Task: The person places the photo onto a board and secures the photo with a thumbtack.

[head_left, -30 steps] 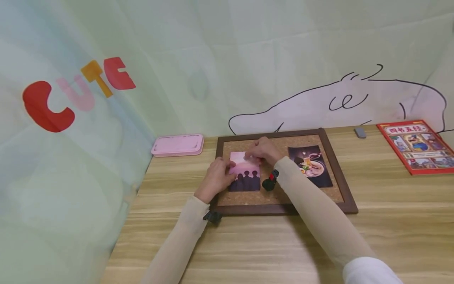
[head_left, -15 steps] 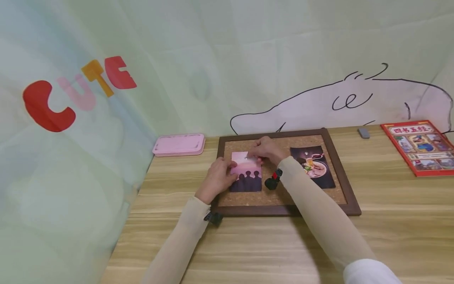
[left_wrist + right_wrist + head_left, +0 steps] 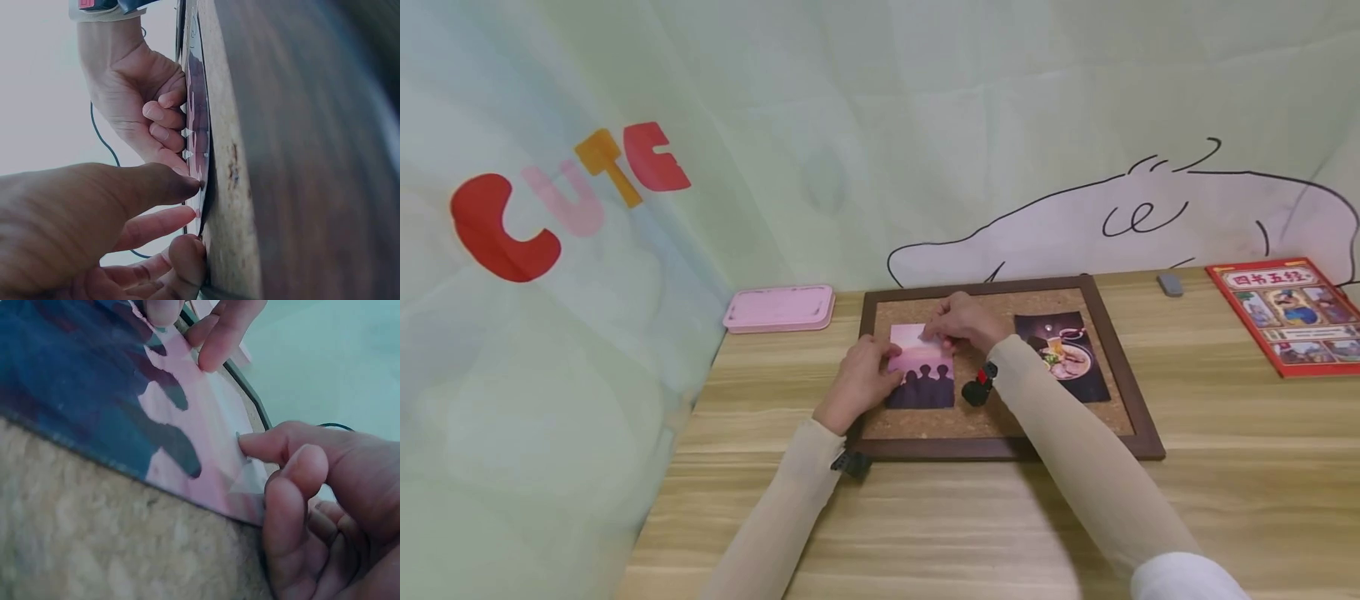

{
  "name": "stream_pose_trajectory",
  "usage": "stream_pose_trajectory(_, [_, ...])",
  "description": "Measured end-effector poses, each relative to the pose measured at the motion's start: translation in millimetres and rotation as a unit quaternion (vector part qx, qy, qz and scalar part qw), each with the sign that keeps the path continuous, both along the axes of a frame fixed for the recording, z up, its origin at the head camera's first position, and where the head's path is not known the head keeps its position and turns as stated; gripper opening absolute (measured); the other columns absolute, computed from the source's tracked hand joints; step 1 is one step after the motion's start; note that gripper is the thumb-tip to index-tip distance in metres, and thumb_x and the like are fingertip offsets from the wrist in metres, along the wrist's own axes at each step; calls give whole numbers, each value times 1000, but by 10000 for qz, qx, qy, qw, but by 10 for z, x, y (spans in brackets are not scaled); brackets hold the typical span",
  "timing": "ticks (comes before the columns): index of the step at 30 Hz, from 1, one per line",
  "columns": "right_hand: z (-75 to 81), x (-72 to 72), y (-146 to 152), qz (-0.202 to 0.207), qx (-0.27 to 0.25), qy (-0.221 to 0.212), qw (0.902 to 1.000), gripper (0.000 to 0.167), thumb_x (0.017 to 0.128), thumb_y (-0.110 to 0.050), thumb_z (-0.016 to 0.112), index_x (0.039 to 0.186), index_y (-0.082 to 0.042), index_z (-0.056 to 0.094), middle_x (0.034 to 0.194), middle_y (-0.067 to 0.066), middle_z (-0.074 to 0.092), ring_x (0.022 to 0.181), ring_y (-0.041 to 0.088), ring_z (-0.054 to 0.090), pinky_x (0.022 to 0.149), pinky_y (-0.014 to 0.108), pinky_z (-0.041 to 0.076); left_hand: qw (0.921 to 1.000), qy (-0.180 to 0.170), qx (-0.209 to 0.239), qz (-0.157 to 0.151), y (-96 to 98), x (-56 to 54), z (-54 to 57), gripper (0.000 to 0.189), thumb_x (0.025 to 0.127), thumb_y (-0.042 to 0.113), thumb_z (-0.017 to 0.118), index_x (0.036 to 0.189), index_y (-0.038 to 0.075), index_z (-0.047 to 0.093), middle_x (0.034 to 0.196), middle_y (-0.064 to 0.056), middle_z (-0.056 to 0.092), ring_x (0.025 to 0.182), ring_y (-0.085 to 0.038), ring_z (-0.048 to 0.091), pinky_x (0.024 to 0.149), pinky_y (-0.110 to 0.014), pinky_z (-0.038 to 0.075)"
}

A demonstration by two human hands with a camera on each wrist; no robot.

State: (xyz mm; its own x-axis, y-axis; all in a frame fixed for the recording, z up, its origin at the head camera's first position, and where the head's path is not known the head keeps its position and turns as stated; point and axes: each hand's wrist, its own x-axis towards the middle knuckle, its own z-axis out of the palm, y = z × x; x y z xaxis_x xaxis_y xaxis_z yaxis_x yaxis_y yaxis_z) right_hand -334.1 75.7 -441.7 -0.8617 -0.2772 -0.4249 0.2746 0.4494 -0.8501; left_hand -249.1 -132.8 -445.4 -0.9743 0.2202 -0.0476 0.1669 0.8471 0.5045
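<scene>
A pink photo with dark silhouettes (image 3: 921,392) lies on a brown-framed cork board (image 3: 985,417). Fingers of my left hand (image 3: 859,377) rest on its left edge, with thumb and index spread apart. Over the photo's upper part, my right hand (image 3: 966,322) presses down with one fingertip, its other fingers bent. In the right wrist view, a small thumbtack (image 3: 238,435) is partly visible under that fingertip. To the right, a dark photo of a noodle bowl (image 3: 1067,358) lies on the cork, a silvery thumbtack (image 3: 1048,328) near its top.
A pink pencil case (image 3: 778,307) stands at the back left of the wooden table (image 3: 940,525). Behind the board's right side are a grey eraser (image 3: 1169,284) and a red picture book (image 3: 1285,317). A printed cloth (image 3: 820,150) hangs behind the table.
The right fingertip has shifted slightly and now covers the tack that showed beside it half a second ago. The left hand stays on the photo's edge. The view has moved a little.
</scene>
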Motion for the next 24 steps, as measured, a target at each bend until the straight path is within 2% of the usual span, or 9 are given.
stream_pose_trajectory(7, [-45,27,3,101,-162,200,9996,20,96,-24,81,105,-9,70,70,-4,60,56,7,55,56,21,47,9999,154,-17,-10,-52,-7,-6,32,98,15,78,126,1,75,117,-17,66,104,-29,57,92,-42,51])
stream_pose_trajectory(11, [-92,72,38,7,-410,499,9979,20,101,-28,74,106,-8,71,72,-2,63,59,9,59,59,23,50,9998,197,-44,-36,-63,-22,0,31,98,16,77,126,3,74,114,-16,67,101,-28,57,89,-41,49])
stream_pose_trajectory(16, [-113,151,77,-54,-802,905,9926,22,104,-24,66,105,-2,69,74,-1,62,65,13,61,61,25,51,9998,178,-63,-7,-67,-32,21,31,98,15,77,126,4,73,118,-18,66,103,-30,58,93,-45,51])
stream_pose_trajectory(24, [-39,287,181,-168,-1884,442,9809,28,106,-20,62,120,5,60,87,3,62,77,15,58,69,25,51,10000,-15,-50,37,-82,-46,31,35,99,17,76,131,7,70,126,-18,65,106,-29,58,95,-45,52])
